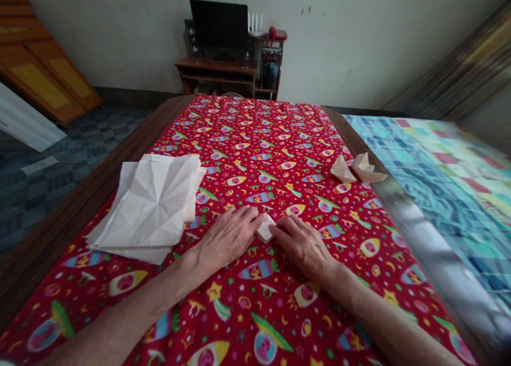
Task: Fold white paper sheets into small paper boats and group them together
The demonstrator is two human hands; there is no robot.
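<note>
A small folded piece of white paper (265,230) lies on the red patterned tablecloth (279,158). My left hand (225,237) rests palm down on the cloth, its fingertips pressed on the paper's left side. From the right, my right hand (304,244) meets it, fingers curled and pinching the paper's other side. Most of the paper is hidden under the fingers.
A stack of creased white sheets (151,206) lies left of my hands. Two folded paper boats (357,169) sit near the table's right edge. A bed with a blue patchwork cover (447,174) adjoins on the right. A desk with a monitor (219,23) stands at the far wall.
</note>
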